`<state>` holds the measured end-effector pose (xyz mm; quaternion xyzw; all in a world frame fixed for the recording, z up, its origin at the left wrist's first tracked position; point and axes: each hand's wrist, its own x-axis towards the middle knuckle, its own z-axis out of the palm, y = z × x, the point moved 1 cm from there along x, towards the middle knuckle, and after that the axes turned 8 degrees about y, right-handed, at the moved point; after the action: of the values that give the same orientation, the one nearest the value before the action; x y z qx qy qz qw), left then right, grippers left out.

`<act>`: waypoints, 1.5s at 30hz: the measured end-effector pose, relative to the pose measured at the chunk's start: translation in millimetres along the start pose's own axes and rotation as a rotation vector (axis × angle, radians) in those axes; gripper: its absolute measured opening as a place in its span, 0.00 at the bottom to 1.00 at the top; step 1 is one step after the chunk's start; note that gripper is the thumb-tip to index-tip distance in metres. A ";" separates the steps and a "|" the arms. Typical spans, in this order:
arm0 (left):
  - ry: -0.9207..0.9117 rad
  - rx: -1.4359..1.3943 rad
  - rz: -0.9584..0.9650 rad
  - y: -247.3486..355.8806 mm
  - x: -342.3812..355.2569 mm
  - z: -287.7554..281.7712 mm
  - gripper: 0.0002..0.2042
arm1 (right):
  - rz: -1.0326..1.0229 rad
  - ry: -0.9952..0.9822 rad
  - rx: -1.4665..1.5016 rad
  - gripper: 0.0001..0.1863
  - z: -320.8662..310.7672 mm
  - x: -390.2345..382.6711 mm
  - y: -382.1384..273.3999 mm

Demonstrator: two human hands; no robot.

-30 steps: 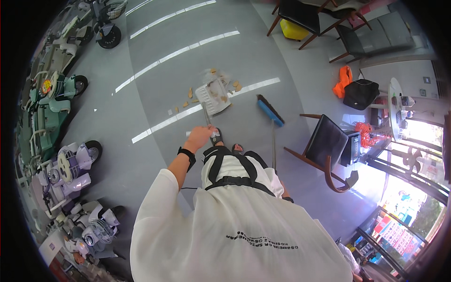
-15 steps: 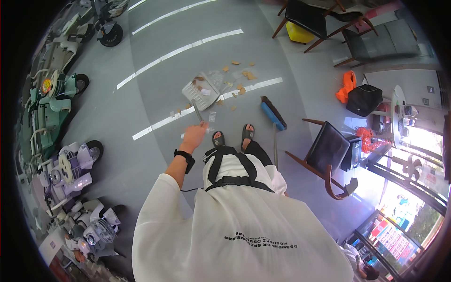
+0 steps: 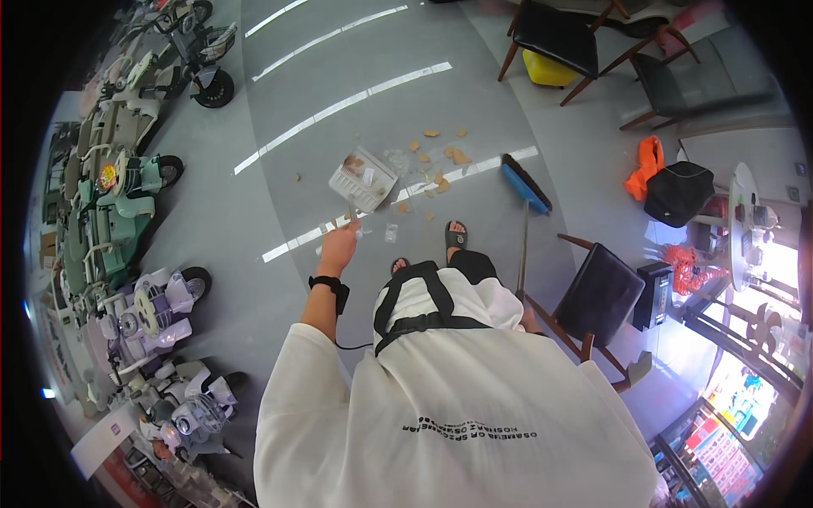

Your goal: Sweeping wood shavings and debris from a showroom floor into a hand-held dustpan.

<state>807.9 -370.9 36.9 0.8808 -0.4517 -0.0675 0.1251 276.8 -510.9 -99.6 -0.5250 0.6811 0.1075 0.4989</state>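
My left hand [image 3: 340, 247], a black band on its wrist, is closed around the short handle of a whitish dustpan [image 3: 376, 191]. The pan lies on the floor ahead of my feet, with brownish bits and a pale scrap in it. To the right, a broom [image 3: 522, 188] with a blue head and dark bristles touches the floor or hangs just over it. Its long grey stick runs back to my right hand [image 3: 530, 320], which is mostly hidden beside my hip. Tan broken pieces [image 3: 458, 157] and clear plastic scraps [image 3: 391, 232] are scattered between pan and broom.
Parked scooters [image 3: 127, 182] line the left side. Dark-seated wooden chairs [image 3: 598, 292] stand at the right, one close to the broom stick. Beyond are a black bag [image 3: 679, 193], an orange cloth [image 3: 645, 168] and a round white table [image 3: 743, 229]. A yellow stool [image 3: 547, 69] is under a far chair.
The broom head has moved forward and to the right, away from my feet. My left hand keeps hold of the dustpan, which stays in nearly the same spot. The view has shifted slightly.
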 end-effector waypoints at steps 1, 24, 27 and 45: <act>-0.164 0.075 0.120 6.6 7.7 2.7 0.13 | 0.000 -0.005 0.001 0.26 -12.8 6.3 -0.8; 0.614 -0.916 -1.148 -12.8 132.6 28.2 0.10 | -0.009 -0.024 0.196 0.20 -52.8 8.0 -140.7; 0.306 -0.542 -0.432 -9.0 147.0 38.0 0.12 | 0.049 0.012 0.227 0.20 -44.3 5.8 -160.3; 0.037 -0.381 0.112 -61.8 187.4 26.1 0.13 | 0.219 -0.068 0.160 0.19 -15.5 13.4 -275.7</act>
<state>959.1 -492.7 -6.6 0.8159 -0.4766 -0.1287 0.3011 495.3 -646.8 1.3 -0.4023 0.7233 0.1244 0.5473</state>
